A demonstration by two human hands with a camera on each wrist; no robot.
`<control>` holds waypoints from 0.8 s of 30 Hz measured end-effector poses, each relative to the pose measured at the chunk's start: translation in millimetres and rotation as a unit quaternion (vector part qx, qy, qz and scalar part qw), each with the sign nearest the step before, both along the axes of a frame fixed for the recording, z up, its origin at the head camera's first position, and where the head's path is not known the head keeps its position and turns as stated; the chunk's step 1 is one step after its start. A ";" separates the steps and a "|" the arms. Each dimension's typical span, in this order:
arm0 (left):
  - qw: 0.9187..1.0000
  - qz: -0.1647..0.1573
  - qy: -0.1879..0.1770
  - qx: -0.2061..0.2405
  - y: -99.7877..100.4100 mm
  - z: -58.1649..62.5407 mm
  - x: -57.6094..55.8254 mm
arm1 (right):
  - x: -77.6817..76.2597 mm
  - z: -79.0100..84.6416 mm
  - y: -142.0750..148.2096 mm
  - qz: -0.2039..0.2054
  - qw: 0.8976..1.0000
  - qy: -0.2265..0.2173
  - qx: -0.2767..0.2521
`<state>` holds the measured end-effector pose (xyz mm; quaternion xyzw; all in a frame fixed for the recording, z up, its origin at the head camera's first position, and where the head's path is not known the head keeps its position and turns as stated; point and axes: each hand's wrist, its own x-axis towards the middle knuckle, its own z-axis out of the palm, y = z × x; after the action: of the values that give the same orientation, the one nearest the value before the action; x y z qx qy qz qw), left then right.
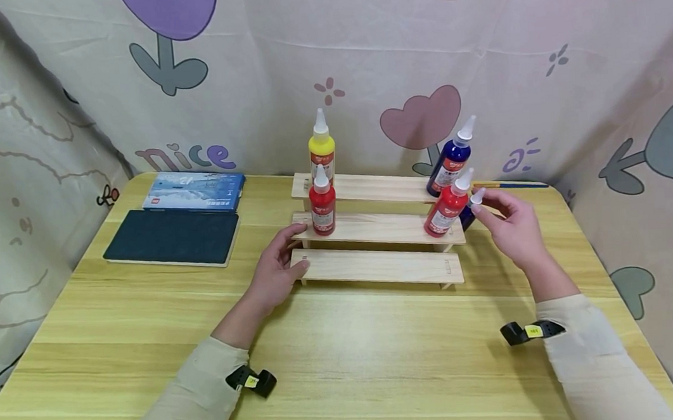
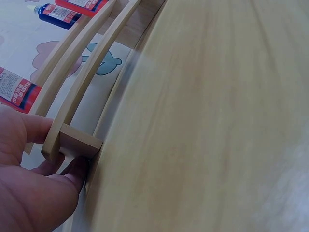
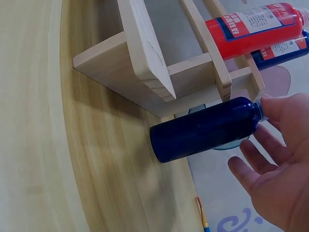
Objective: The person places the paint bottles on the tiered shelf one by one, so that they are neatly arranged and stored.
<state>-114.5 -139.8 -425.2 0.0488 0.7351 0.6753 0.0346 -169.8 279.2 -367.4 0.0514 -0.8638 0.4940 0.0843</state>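
A three-step wooden rack (image 1: 379,263) stands on the table. At its left end my left hand (image 1: 272,270) grips the lower steps with thumb and fingers. Off the rack's right end, my right hand (image 1: 511,226) pinches a dark blue paint bottle (image 3: 203,129) near its white nozzle cap. That bottle is tilted in the right wrist view; whether its base touches the table I cannot tell. On the middle step are a red paint bottle (image 1: 322,209) at left and another red paint bottle (image 1: 444,213) at right. The top step carries a yellow paint bottle (image 1: 322,148) and a blue paint bottle (image 1: 450,165).
Left of the rack lie a dark flat case (image 1: 172,237) and a blue-and-white box (image 1: 195,191). Paintbrushes (image 1: 518,184) lie at the table's back right. A patterned curtain (image 1: 350,38) hangs behind the wooden table (image 1: 350,361).
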 end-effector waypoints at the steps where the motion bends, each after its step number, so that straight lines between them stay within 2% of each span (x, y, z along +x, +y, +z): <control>1: 1.000 0.000 0.000 0.000 0.0 0.2 0.0 | 0.1 -0.3 -0.1 -0.007 1.000 0.000 0.000; 11: 1.000 0.000 0.004 0.004 -0.4 -0.1 0.0 | 2.9 -5.3 4.2 -0.076 0.997 0.013 -0.006; 14: 1.000 0.000 0.004 0.005 -0.3 -0.7 -0.2 | 3.8 -4.1 7.1 -0.063 0.998 0.008 0.003; 19: 1.000 -0.002 0.003 0.006 -0.1 -1.7 -0.3 | 5.9 -2.4 12.7 -0.003 1.000 -0.014 0.026; 21: 1.000 -0.003 0.003 0.006 -0.1 -1.6 -0.2 | 6.6 -2.5 13.4 -0.004 1.000 -0.020 0.020; 24: 1.000 -0.002 0.001 0.005 -0.1 -1.5 -0.2 | 7.1 -3.7 13.2 -0.033 0.999 -0.025 0.002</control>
<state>-114.7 -139.9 -426.6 0.0517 0.7315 0.6790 0.0351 -162.7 292.4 -371.1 0.0107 -0.8679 0.4904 0.0784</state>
